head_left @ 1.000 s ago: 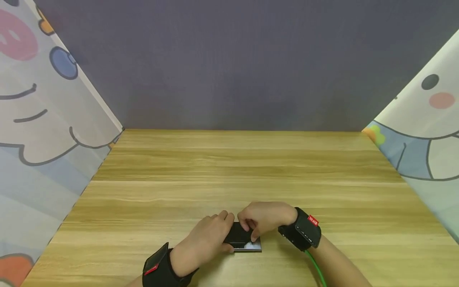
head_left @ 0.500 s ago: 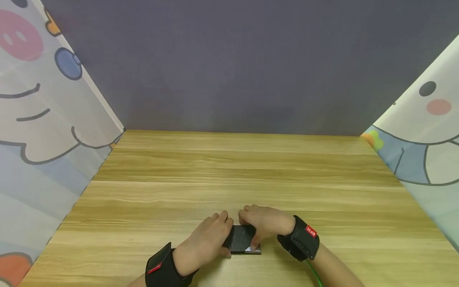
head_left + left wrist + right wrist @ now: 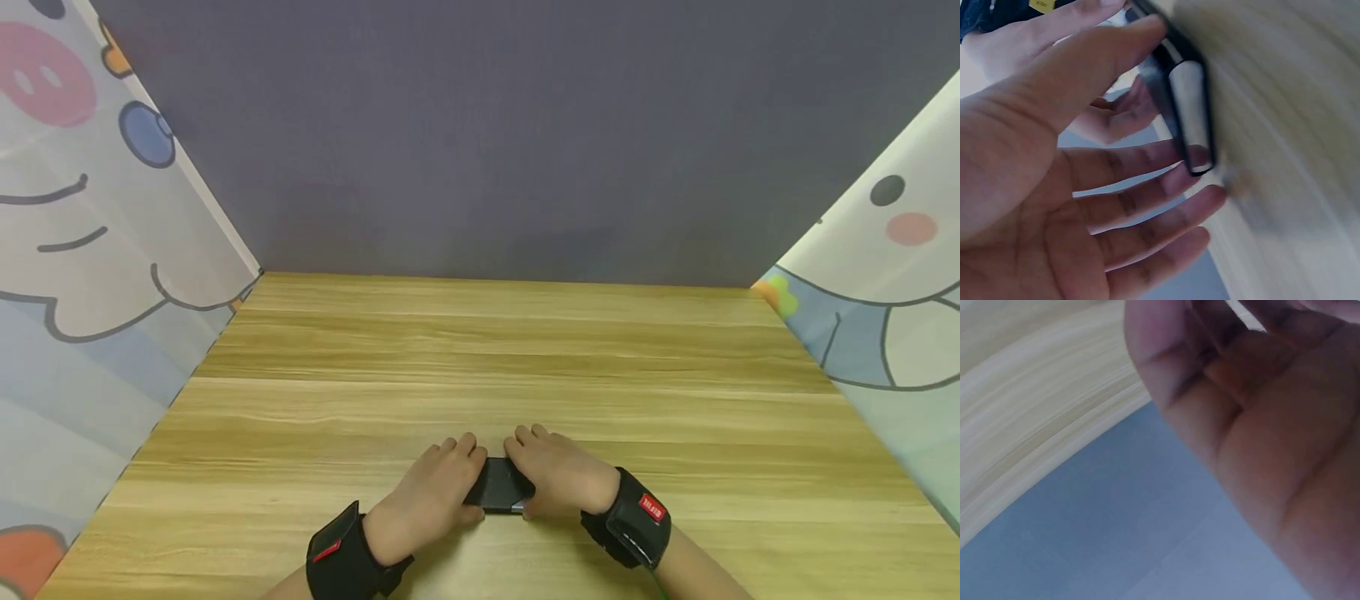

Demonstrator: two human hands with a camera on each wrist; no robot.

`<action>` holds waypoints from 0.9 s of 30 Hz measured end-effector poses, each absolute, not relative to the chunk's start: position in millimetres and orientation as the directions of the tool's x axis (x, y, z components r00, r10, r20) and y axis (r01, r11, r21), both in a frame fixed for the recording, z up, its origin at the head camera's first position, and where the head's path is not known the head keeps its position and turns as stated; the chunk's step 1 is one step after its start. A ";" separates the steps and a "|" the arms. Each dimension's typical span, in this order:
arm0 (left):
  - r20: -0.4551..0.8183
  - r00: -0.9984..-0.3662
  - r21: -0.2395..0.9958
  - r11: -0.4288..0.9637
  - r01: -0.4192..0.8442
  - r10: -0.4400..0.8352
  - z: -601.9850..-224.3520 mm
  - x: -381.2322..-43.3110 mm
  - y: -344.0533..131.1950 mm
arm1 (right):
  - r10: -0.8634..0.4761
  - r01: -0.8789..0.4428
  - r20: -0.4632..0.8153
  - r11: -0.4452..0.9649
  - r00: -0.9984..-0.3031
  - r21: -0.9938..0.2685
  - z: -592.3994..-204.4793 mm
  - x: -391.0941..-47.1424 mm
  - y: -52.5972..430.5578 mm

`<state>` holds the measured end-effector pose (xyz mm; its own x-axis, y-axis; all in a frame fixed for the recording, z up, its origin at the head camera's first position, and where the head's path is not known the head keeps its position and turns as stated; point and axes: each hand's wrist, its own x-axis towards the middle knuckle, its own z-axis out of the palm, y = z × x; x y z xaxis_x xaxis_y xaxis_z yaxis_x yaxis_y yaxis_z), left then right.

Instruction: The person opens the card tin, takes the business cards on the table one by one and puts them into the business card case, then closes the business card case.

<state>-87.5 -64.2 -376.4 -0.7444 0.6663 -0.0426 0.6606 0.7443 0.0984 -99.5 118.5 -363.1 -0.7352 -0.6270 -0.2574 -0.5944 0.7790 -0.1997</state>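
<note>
A small flat black case (image 3: 501, 483) is held between both hands just above or on the near part of the table; I cannot tell which. In the left wrist view, the narrow end of the case (image 3: 1192, 119) shows a pale face framed in black. My left hand (image 3: 438, 487) grips its left end, thumb on the near edge and fingers at the far edge. My right hand (image 3: 562, 473) grips the right end likewise, covering that side. A small pale patch shows beside the right thumb. In the right wrist view the right hand (image 3: 1285, 437) hides the case.
The wood-grain table (image 3: 480, 358) extends forward to a dark grey panel (image 3: 480, 142). Cartoon-printed panels stand on the left (image 3: 90, 275) and right (image 3: 892, 292). Each wrist wears a black band, and a green cable runs from the right one (image 3: 630, 518).
My right fingers have gone from bent over the case's top to holding its right end. Less of the pale area at its near right corner shows. The left hand keeps its grip.
</note>
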 end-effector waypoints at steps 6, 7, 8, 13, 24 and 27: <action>0.043 -0.772 0.097 0.766 0.635 0.635 -386.3 -97.3 -65.7 | -0.623 -0.604 -0.139 0.781 -0.770 -0.155 -370.0 -107.3 123.8; 0.045 -0.774 0.103 0.767 0.633 0.632 -387.1 -98.9 -65.7 | -0.621 -0.604 -0.121 0.782 -0.774 -0.153 -371.2 -107.9 124.9; 0.046 -0.776 0.114 0.768 0.630 0.629 -387.9 -100.4 -65.8 | -0.617 -0.599 -0.106 0.784 -0.780 -0.160 -372.3 -108.3 126.0; 0.041 -0.796 0.213 0.773 0.597 0.603 -388.2 -108.0 -69.1 | -0.572 -0.536 -0.061 0.797 -0.818 -0.277 -378.3 -107.8 134.1; 0.144 -0.900 0.282 0.855 0.436 0.411 -387.1 -125.3 -80.8 | -0.325 -0.402 0.287 0.875 -0.901 -0.271 -391.6 -115.9 143.1; 0.130 -0.927 0.263 0.889 0.374 0.352 -392.1 -129.3 -84.2 | -0.310 -0.392 0.314 0.886 -0.897 -0.246 -394.3 -119.0 144.3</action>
<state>-129.3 -84.2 -392.1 -0.9270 0.3516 0.1305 0.3743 0.8893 0.2629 -119.0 144.3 -394.3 -0.8975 -0.3100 0.3138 -0.3922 0.8864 -0.2460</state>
